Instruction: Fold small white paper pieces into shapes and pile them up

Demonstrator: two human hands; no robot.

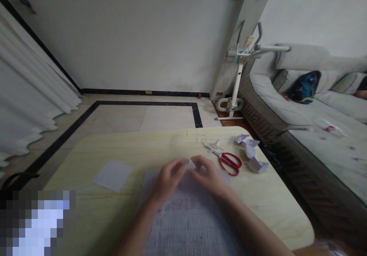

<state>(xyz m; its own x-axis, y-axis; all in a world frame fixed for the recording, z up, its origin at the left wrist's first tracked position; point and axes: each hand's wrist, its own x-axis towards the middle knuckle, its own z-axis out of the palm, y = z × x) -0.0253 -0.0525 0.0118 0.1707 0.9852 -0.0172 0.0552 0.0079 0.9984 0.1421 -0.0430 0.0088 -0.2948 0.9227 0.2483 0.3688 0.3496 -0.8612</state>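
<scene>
Between my two hands is a small white piece of paper (pixel 190 164), pinched from both sides with its tip showing above the fingers. My left hand (pixel 172 174) is closed on its left side. My right hand (pixel 208 172) grips it from the right, fingers curled. Beneath both hands lies a large sheet covered in writing (pixel 189 217). Just right of my right hand rest scissors with red handles (pixel 231 163), their blades pointing left. How the held paper is folded is hidden by my fingers.
A square of white paper (pixel 112 175) lies at the table's left. Paper scraps (pixel 215 144) are near the scissor tips, and several folded paper pieces (pixel 252 153) line the right side. Beyond the wooden table (pixel 137 145) stand exercise equipment (pixel 236 80) and a sofa (pixel 323 114).
</scene>
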